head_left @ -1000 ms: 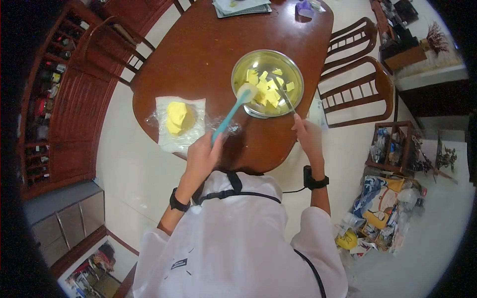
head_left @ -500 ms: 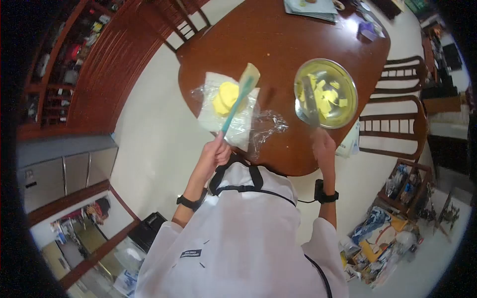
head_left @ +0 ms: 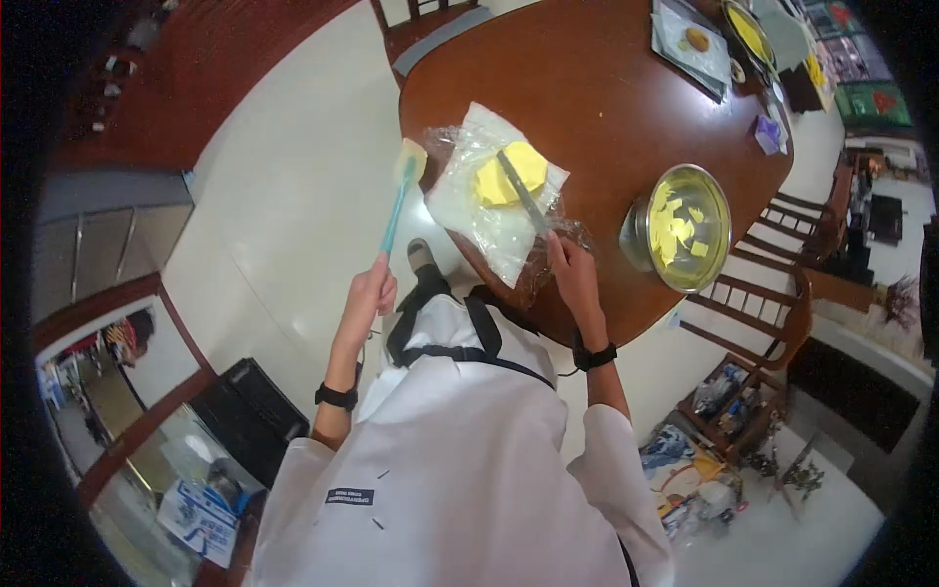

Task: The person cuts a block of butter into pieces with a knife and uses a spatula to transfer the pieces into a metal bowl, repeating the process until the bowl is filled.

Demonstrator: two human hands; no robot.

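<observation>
My left hand (head_left: 372, 287) is closed around the handle of a spatula (head_left: 397, 210) with a teal handle and pale blade, held up off the table's left edge. My right hand (head_left: 573, 274) grips a knife (head_left: 529, 207), its blade lying across or just over a yellow block (head_left: 494, 186) that looks like butter. Beneath the block are a white sheet (head_left: 458, 207) and crumpled clear plastic wrap (head_left: 562, 233). To the right stands a metal bowl (head_left: 722, 201) with several yellow pieces (head_left: 673, 230) inside.
The brown wooden table (head_left: 587, 68) has a rounded edge. At its far right lie a stack of flat sheets (head_left: 685, 54) with a round brown item on top, a purple object (head_left: 768, 135) and a pan (head_left: 749, 31) of something yellow. Wooden chairs (head_left: 753, 313) stand along the right.
My right hand and the knife have moved left from the bowl to the yellow block. My left hand has drawn the spatula left, away from the block. The camera view has turned.
</observation>
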